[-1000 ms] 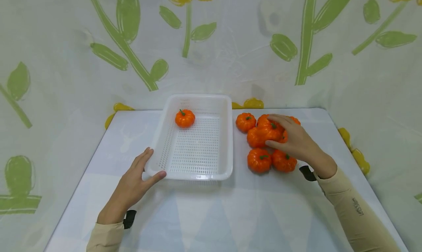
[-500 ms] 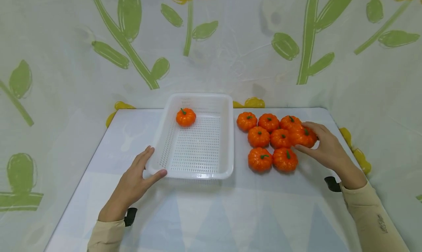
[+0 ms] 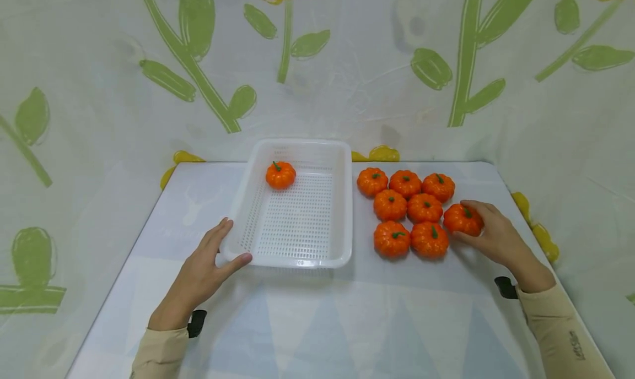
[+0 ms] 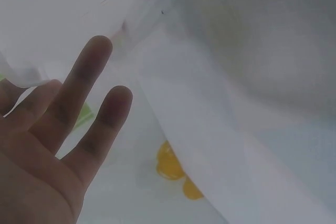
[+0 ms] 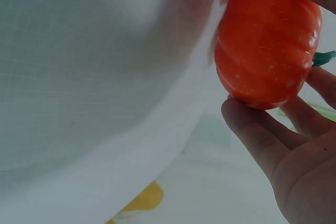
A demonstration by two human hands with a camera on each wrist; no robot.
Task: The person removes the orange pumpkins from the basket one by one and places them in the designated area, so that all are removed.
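In the head view my right hand [image 3: 493,233] holds a small orange pumpkin [image 3: 463,219] with a green stem at the right end of a pumpkin group. The right wrist view shows that pumpkin [image 5: 268,43] between the thumb and the fingers. A white perforated plastic basket [image 3: 345,214] stands to the left of the group. One pumpkin [image 3: 280,176] lies inside it, towards its far left corner. My left hand [image 3: 198,271] rests at the basket's near left corner, thumb on the rim and fingers extended along the outer side. Extended fingers [image 4: 94,135] also show in the left wrist view.
Several more pumpkins [image 3: 390,205] sit close together in rows between the basket and my right hand. The white table [image 3: 307,318] has pale blue triangles near its front. Behind it hangs a light cloth [image 3: 342,92] with green leaves and yellow flowers.
My right hand has carried a pumpkin from above the group to the right and lowered it beside the others. The left hand and basket have stayed in place.
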